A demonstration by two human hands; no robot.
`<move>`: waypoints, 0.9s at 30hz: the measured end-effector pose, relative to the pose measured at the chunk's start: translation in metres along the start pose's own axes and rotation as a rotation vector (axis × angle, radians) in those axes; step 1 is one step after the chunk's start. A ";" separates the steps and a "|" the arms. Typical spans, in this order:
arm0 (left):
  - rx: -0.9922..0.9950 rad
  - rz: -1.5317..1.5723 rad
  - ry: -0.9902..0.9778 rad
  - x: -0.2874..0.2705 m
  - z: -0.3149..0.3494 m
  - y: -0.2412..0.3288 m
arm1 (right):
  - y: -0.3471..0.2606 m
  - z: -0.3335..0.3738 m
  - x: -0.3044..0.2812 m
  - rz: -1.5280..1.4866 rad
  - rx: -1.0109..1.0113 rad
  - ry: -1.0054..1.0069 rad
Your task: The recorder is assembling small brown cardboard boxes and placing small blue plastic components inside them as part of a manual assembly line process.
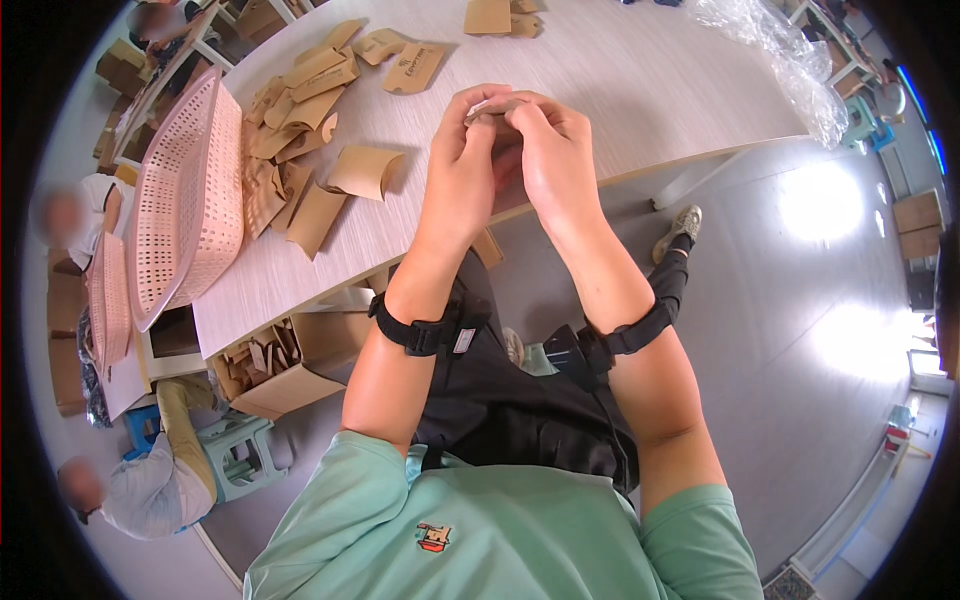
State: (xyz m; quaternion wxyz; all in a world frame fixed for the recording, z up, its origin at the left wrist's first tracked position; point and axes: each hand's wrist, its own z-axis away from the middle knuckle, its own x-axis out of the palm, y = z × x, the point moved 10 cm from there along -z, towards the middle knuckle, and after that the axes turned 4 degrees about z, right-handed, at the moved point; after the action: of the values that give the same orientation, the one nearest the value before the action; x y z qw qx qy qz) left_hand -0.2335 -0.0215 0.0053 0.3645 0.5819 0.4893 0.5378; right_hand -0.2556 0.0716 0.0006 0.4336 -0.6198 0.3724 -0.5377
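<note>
left hand (468,150): I see it curled shut, fingertips pinching the left end of a small brown cardboard piece (497,108)
right hand (555,150): also closed, pinching the right end of the same piece; thumbs nearly meet
cardboard piece: held up above the near edge of the table (640,80), mostly hidden by fingers, so I can't tell its shape
folded box (362,170): brown pillow-shaped pack, lies on the table just left of my left hand, apart from it
flat blanks (295,120): loose heap of brown die-cut cards, left part of the table, overlapping, running up to the basket
printed blanks (412,66): a couple of brown cards with dark print, far side, beyond the heap
far blanks (490,15): brown flats at the table's top edge
basket (190,190): pink perforated plastic, tipped on its side at the table's left end, rim overhanging
second basket (108,300): same pink kind, lower left, off the table
carton (285,365): open brown box under the table's near-left corner, cardboard bits inside
plastic film (780,50): clear crumpled sheet draped over the table's right end
wrist straps: black bands on both forearms
table edge: near edge runs diagonally under my hands; bare tabletop right of them up to the film
floor (800,330): grey, open on the right, glare patches
stool (235,455): pale green, lower left, beside a seated person
</note>
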 end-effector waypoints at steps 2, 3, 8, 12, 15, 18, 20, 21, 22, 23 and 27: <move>0.013 0.016 0.008 -0.003 -0.002 0.000 | -0.001 0.000 0.002 0.019 0.004 -0.001; -0.013 0.035 -0.016 -0.005 -0.004 -0.004 | -0.003 0.001 0.002 0.018 0.000 -0.003; -0.037 -0.204 -0.252 0.000 0.011 -0.002 | -0.018 0.015 -0.009 0.157 -0.135 -0.099; -0.043 -0.247 -0.304 0.013 0.038 0.021 | -0.044 0.048 -0.007 0.324 -0.245 -0.184; -0.079 -0.278 -0.323 0.019 0.053 0.031 | -0.074 0.069 -0.006 0.657 -0.587 -0.177; -0.179 -0.291 -0.335 0.018 0.064 0.017 | -0.087 0.080 -0.012 0.663 -0.622 -0.061; -0.211 -0.283 -0.344 0.022 0.071 0.015 | -0.095 0.089 -0.015 0.683 -0.681 -0.012; -0.236 -0.323 -0.318 0.023 0.074 0.017 | -0.097 0.091 -0.015 0.749 -0.651 0.000; -0.261 -0.362 -0.292 0.022 0.077 0.017 | -0.097 0.093 -0.015 0.814 -0.621 0.012; -0.263 -0.363 -0.294 0.022 0.079 0.016 | -0.097 0.096 -0.015 0.814 -0.619 0.014; -0.131 -0.532 -0.266 0.022 0.086 0.021 | -0.097 0.104 -0.016 0.889 -0.617 0.069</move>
State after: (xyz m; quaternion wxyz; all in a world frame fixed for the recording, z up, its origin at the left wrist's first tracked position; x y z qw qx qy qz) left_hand -0.1467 0.0036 0.0177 0.5900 0.4739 0.5370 0.3729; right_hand -0.1553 0.1340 0.0811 0.4047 -0.4829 0.7534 -0.1882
